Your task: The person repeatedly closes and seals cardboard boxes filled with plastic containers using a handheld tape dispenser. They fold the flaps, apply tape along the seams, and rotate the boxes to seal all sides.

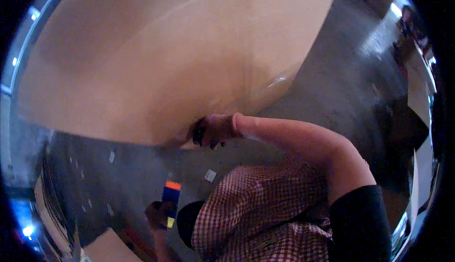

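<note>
Checked shirt point(265, 205) fills the near foreground; to its left, low down, the left hand point(156, 214) has its grip closed round a blue tool point(170, 198) with an orange end. Further right the right hand point(211, 130), fingers curled, grips the lower edge of a big cardboard box point(156, 58) above the floor point(350, 82). Held by one hand at one edge, the box could well tip or slip.
</note>
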Tool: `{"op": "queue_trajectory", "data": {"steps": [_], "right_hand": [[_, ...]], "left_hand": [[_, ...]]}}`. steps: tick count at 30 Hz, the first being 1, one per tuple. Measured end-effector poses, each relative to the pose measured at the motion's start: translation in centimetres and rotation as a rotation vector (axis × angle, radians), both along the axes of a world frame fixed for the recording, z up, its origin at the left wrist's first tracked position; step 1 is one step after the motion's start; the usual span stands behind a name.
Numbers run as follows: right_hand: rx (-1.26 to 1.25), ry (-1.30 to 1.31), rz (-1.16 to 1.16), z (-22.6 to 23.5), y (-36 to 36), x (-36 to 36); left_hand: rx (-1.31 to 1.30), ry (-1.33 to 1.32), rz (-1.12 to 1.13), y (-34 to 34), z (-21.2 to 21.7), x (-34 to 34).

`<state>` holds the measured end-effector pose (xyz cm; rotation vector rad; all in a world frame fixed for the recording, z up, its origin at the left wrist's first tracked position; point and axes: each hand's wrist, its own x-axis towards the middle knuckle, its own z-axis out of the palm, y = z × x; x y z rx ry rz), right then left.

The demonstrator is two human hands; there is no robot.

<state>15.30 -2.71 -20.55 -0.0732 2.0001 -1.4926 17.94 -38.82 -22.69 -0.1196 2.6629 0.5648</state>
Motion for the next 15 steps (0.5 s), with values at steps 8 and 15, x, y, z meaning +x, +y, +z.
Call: {"op": "queue_trajectory", "data": {"steps": [8,15], "right_hand": [[0.203,0.233,-0.416,-3.6,17.2,7.7],[-0.066,-0.349,-0.821,-3.5,19.1,16.0]], "left_hand": [[-0.162,-0.021,-0.366,-6.1,-3.9,-1.7],[-0.452,-0.289,-0.689,-3.5,-4.5,-5.9]]}}
